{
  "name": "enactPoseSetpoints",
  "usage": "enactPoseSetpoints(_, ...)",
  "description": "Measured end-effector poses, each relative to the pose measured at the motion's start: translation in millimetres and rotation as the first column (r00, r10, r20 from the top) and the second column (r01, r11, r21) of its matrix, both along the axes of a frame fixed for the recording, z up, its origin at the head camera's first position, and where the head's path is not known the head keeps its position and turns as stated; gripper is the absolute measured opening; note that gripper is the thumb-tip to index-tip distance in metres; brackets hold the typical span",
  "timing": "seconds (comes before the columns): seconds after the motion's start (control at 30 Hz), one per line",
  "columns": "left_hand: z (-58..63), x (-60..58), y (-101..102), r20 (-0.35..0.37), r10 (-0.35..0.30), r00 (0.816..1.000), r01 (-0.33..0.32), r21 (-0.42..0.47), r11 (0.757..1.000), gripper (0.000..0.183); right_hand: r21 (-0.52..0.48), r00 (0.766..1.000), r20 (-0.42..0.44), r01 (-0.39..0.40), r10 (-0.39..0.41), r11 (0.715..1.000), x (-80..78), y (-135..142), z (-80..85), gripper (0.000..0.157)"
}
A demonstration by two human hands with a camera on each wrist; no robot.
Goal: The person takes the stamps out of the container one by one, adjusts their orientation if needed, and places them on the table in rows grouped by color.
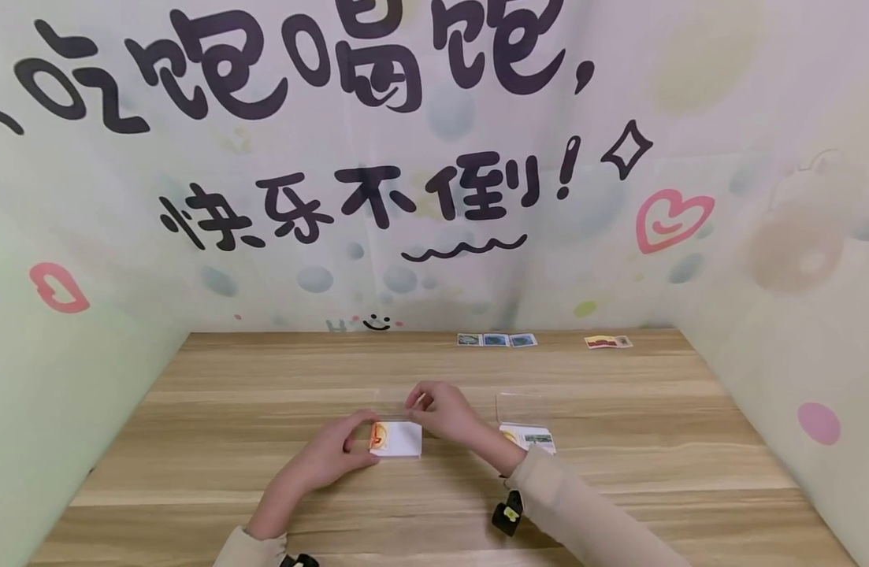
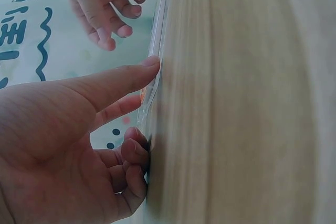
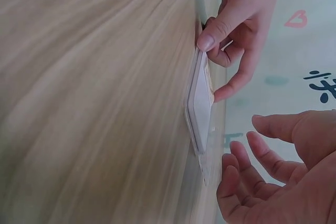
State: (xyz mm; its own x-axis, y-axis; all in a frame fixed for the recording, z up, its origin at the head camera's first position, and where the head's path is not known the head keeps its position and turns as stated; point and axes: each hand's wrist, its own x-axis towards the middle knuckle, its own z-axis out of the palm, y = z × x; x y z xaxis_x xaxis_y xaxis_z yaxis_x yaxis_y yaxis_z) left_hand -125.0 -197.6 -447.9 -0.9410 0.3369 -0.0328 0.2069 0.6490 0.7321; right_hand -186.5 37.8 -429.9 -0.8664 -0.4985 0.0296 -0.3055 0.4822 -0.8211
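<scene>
A small clear plastic case (image 1: 388, 405) lies open on the table, its see-through lid laid back toward the wall. Inside is a white card (image 1: 406, 439) with an orange stamp-like picture (image 1: 379, 435) on its left end. My left hand (image 1: 325, 454) holds the left end of the case, thumb on the near edge and a finger on the far one. Above the lid hovers my right hand (image 1: 445, 411), fingers loosely bent, with nothing in its grasp. In the right wrist view the case (image 3: 192, 100) appears edge-on, apart from the right fingers.
Another open clear case (image 1: 522, 409) stands right of the first, partly behind my right forearm, with printed pieces (image 1: 538, 439) in it. A row of bluish stamp-like pieces (image 1: 496, 340) lies by the wall, and a red-and-yellow piece (image 1: 603, 342) farther right.
</scene>
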Motion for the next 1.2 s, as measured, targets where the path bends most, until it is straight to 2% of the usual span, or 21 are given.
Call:
enactPoseSetpoints(0.5,5.2,-0.3,-1,0.0,-0.016,1.0,0.016,0.007,1.0,0.058,-0.006,1.0,0.013,-0.014,0.014,1.0,6.6,-13,-2.7,0.005)
enactPoseSetpoints(1.03,2.7,-0.9,-1,-0.005,-0.016,1.0,0.016,-0.001,1.0,0.059,0.024,1.0,0.001,-0.005,0.005,1.0,8.8,-21,-12.8,0.009)
enactPoseSetpoints(1.2,1.9,-0.3,0,-0.01,-0.009,1.0,0.009,0.002,1.0,0.058,0.024,1.0,0.027,-0.005,0.004,1.0,9.1,-23,-13.3,0.012)
